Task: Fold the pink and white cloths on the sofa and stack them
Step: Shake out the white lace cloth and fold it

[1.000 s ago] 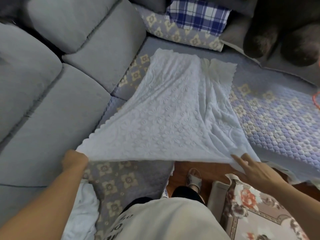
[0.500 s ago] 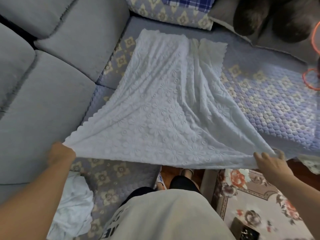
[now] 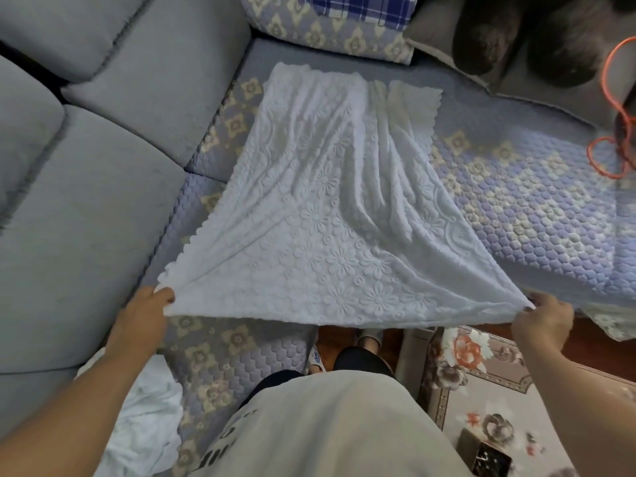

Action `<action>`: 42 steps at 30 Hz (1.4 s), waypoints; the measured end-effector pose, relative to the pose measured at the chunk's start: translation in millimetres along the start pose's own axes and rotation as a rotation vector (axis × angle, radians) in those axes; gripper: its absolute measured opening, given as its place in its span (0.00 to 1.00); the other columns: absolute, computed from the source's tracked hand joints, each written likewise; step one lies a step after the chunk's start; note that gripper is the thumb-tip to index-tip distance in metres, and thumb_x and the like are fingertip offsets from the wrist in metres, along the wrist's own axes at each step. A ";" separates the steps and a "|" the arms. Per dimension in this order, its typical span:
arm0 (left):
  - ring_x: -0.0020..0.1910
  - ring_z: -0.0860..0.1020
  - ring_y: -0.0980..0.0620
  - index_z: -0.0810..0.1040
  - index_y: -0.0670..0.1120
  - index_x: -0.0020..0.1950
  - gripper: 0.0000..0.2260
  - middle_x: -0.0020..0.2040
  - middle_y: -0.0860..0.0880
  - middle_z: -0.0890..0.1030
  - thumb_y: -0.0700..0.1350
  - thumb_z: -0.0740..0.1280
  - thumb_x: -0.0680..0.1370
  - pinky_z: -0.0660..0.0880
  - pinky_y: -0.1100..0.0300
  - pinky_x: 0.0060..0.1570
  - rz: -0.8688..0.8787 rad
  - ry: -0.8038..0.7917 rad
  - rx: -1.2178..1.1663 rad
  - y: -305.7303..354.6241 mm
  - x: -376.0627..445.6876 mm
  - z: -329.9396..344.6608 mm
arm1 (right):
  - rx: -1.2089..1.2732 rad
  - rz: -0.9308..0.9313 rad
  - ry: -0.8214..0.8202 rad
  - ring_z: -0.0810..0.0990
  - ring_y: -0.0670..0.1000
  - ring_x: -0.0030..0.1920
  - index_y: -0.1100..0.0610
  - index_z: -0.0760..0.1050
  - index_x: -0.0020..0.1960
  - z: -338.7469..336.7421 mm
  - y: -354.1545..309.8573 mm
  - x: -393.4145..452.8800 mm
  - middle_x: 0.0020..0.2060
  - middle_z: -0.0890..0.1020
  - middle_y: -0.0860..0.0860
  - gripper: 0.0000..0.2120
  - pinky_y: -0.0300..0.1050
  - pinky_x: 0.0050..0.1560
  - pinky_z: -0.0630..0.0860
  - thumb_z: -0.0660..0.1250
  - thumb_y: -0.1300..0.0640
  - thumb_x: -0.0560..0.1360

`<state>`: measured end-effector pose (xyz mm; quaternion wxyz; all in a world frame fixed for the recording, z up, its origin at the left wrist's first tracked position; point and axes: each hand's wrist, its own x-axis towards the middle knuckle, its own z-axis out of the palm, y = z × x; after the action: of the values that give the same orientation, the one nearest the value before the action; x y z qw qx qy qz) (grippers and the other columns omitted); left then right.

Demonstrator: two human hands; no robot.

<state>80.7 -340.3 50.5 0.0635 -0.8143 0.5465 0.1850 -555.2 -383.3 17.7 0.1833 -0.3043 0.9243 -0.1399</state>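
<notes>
White cloth (image 3: 330,218): embossed flower pattern, spread over quilted sofa cover (image 3: 537,208), far edge lying flat, near edge lifted taut. Left hand (image 3: 144,315) fingers pinching near-left corner; right hand (image 3: 543,318) fingers pinching near-right corner. Second crumpled white cloth (image 3: 144,418) lies near left, beside left forearm.

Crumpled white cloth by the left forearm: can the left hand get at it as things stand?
Probably not yet. The left hand is pinching a near corner of the spread white cloth, so it is occupied. The crumpled white cloth lies uncovered on the sofa cover beside that forearm; once the corner is released, the path looks free.
</notes>
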 end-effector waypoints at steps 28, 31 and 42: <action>0.45 0.73 0.53 0.73 0.51 0.65 0.21 0.53 0.54 0.66 0.61 0.66 0.77 0.70 0.58 0.42 0.560 -0.126 -0.333 245.8 -53.1 -31.0 | 0.700 -0.736 -0.542 0.84 0.52 0.49 0.53 0.76 0.64 8.6 -198.3 -198.1 0.43 0.84 0.49 0.16 0.49 0.55 0.78 0.53 0.50 0.84; 0.44 0.77 0.47 0.76 0.47 0.55 0.10 0.50 0.49 0.71 0.52 0.62 0.82 0.72 0.56 0.39 0.514 0.044 -0.274 246.8 -44.7 -32.4 | 0.841 -0.597 -0.672 0.84 0.53 0.53 0.51 0.76 0.63 11.5 -215.7 -206.3 0.50 0.83 0.50 0.16 0.55 0.57 0.78 0.53 0.50 0.84; 0.41 0.75 0.48 0.75 0.47 0.48 0.06 0.46 0.52 0.68 0.48 0.61 0.80 0.66 0.58 0.39 0.428 0.036 -0.347 238.2 -43.9 -45.1 | 0.672 -0.204 -0.900 0.74 0.43 0.67 0.45 0.70 0.73 18.8 -205.2 -254.6 0.70 0.74 0.42 0.34 0.45 0.67 0.72 0.70 0.36 0.70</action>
<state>-141.1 -410.1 132.0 -0.1272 -0.6822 0.6673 0.2705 -252.0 -389.0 141.4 0.6312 -0.3465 0.6259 -0.2996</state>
